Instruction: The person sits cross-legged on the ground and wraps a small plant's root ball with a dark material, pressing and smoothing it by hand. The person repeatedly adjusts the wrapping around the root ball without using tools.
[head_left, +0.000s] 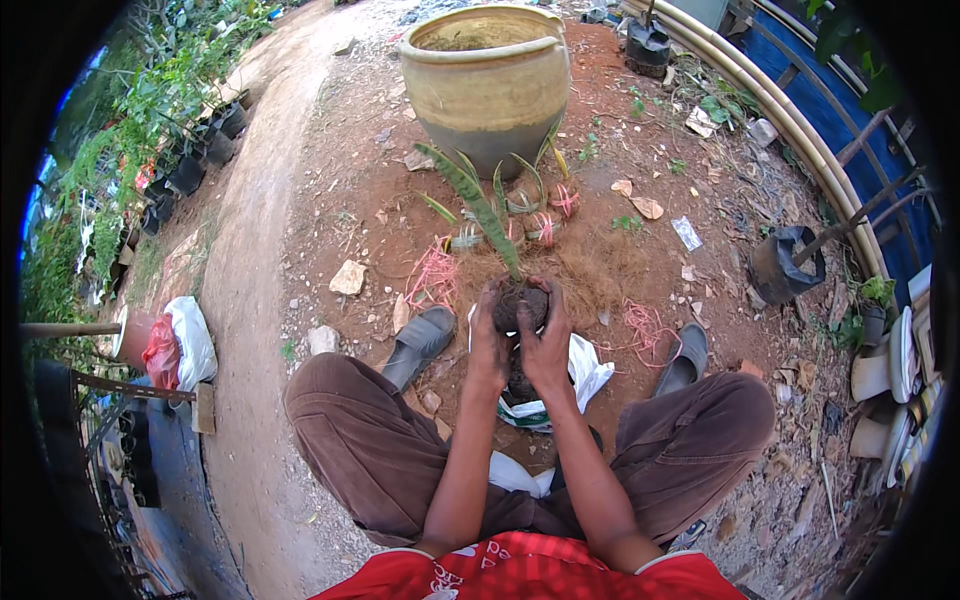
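Between my left hand (491, 334) and my right hand (546, 334) is a dark ball of soil (520, 307), pressed from both sides. A snake plant leaf (480, 206) rises from its top. Below my hands an open white plastic bag (589, 371) holds dark soil (520, 382). Just beyond lies a heap of brown fibre (592, 262). Several wrapped root balls (541, 225) with snake plant leaves, tied with pink and pale strips, stand behind it. Pink plastic twine lies in a tangle on the left (433, 276) and another on the right (646, 326).
A large glazed clay pot (487, 90) stands beyond the plants. Stones (348, 277) lie on the left. To the right are a black plant bag (784, 266) and bamboo poles (832, 161). A white bag (193, 341) and a red bag (161, 352) are at far left.
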